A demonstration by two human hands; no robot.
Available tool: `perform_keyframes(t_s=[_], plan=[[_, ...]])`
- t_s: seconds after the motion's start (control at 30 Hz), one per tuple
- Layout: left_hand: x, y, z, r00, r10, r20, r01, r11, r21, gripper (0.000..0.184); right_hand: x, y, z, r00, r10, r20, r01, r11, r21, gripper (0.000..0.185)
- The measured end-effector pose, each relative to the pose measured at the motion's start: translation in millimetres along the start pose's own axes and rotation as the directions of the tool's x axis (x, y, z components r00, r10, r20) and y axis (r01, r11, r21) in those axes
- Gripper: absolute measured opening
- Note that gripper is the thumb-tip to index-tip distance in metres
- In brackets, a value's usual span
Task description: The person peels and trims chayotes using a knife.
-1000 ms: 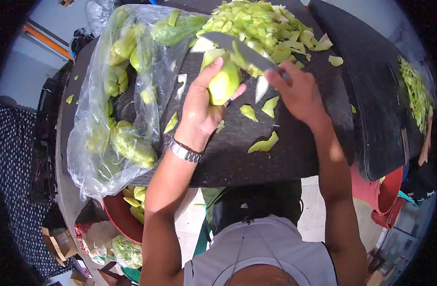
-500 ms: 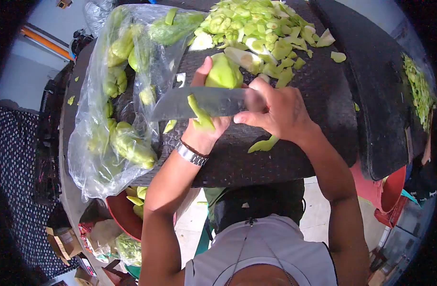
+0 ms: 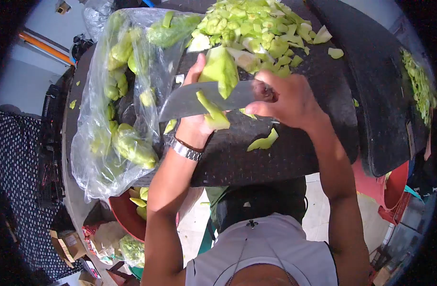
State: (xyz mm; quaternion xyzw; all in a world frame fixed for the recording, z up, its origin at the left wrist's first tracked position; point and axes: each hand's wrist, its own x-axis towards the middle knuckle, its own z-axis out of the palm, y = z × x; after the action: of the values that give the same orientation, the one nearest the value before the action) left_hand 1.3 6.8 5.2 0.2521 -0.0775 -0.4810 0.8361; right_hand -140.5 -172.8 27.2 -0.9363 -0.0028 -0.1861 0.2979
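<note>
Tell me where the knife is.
In the head view, the knife is just above centre, held in the right hand, pointing left toward the clear plastic bag.

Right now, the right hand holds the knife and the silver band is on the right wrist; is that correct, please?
Not quite: the head view shows the silver band on the left wrist, not the right. The right hand does hold the knife.
</note>
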Motion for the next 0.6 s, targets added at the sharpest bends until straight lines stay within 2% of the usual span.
perform_keyframes(t_s=[0.07, 0.1, 0.13, 0.17, 0.27, 0.3, 0.4, 0.43, 0.53, 0.57, 0.6], plan=[[2.8, 1.7, 3.8, 0.999, 0.001, -0.045, 0.000, 1.000, 0.027, 0.058, -1.1, 10.5, -5.9, 1.000, -0.008, -0.029, 0.006, 0.998, -0.059, 0.043], [1.2, 0.6, 6.6, 0.996, 0.047, -0.080, -0.040, 0.996, 0.084, 0.059, -0.8, 20.0, -7.7, 0.995, 0.066, -0.080, -0.074, 0.991, -0.110, 0.043], [-0.6, 7.7, 1.8, 0.992, -0.062, 0.114, 0.065, 0.998, -0.021, 0.059, 1.7, 32.5, -8.9, 0.981, 0.135, -0.137, -0.156, 0.976, -0.155, 0.043], [-1.8, 9.0, 4.4, 0.997, -0.036, 0.069, 0.033, 0.999, 0.037, 0.061, 5.6, 42.7, -11.8, 0.960, 0.195, -0.199, -0.234, 0.952, -0.196, 0.043], [-3.8, 6.5, 13.7, 0.998, 0.055, -0.038, -0.049, 0.989, 0.140, 0.063, 10.8, 55.0, -29.8, 0.906, 0.384, -0.178, -0.397, 0.917, -0.045, 0.046], [-3.5, 3.2, 15.1, 0.993, 0.089, -0.073, -0.077, 0.985, 0.156, 0.063, 9.9, 49.7, -24.4, 0.906, 0.372, -0.203, -0.382, 0.924, -0.011, 0.048], [2.9, 0.1, 13.5, 0.978, 0.098, -0.186, -0.048, 0.966, 0.256, 0.064, 10.1, 25.6, -16.6, 0.916, 0.384, -0.115, -0.386, 0.923, 0.004, 0.062], [3.4, -0.9, 14.1, 0.973, 0.084, -0.215, -0.033, 0.973, 0.229, 0.058, 9.3, 17.6, -13.1, 0.929, 0.356, -0.097, -0.356, 0.934, 0.015, 0.063], [6.2, -2.3, 6.6, 0.984, 0.054, -0.171, -0.031, 0.990, 0.136, 0.051, 7.3, 3.4, -4.9, 0.937, 0.350, -0.011, -0.350, 0.936, 0.047, 0.062], [5.3, -2.0, 7.9, 0.982, 0.075, -0.175, -0.044, 0.984, 0.171, 0.043, 5.0, 6.0, 1.9, 0.963, 0.264, -0.059, -0.257, 0.961, 0.100, 0.046], [3.0, -1.3, 5.8, 0.990, 0.040, -0.133, -0.020, 0.988, 0.150, 0.044, 4.1, 8.2, 4.8, 0.969, 0.244, -0.046, -0.238, 0.965, 0.108, 0.046]])
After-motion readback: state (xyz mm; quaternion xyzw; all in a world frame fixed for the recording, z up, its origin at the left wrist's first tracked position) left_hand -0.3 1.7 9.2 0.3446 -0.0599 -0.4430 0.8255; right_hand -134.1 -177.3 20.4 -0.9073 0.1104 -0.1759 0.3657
